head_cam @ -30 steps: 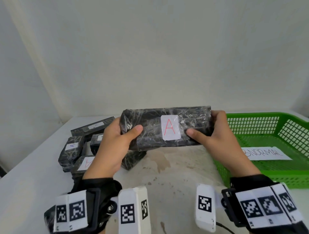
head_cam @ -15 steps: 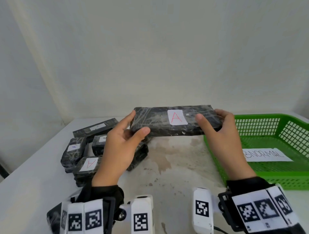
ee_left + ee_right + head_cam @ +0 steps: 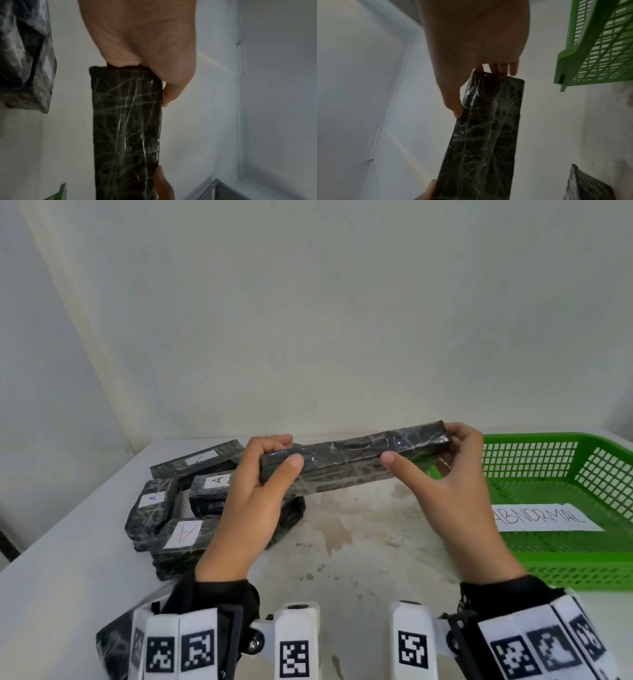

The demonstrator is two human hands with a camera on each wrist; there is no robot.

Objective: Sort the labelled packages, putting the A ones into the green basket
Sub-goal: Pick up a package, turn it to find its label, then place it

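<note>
1. Long black brick-shaped package wrapped in shiny clear film (image 3: 352, 462) is held in the air, just left of the green plastic mesh basket (image 3: 561, 573) and above the stained white tabletop (image 3: 342, 559). Its narrow long edge faces the head cam, right end slightly higher; no label visible at this angle.
2. Left hand (image 3: 253, 501) grips the pkg's left end: thumb on the near edge, fingers (image 3: 274, 440) curled over the far side.
3. Right hand (image 3: 455, 494) pinches the right end the same way, thumb in front, fingers behind, close to the basket's left rim.
4. Handling, judged: pkg looks stiff, spans both hands w/o sagging. Film is glossy and crinkled, prob. slippery, so an end-to-end squeeze beats a light pinch. Weight can't be told.
5. Best hold: both short ends as now, or one hand around the middle for the drop into the basket.
6. Left of basket, beyond the held pkg: pile of similar black film-wrapped packages (image 3: 178, 508) on tabletop, several w/ white "A" labels. White paper slip reading "ABNORMAL" (image 3: 544, 517) lies on the basket floor.
</note>
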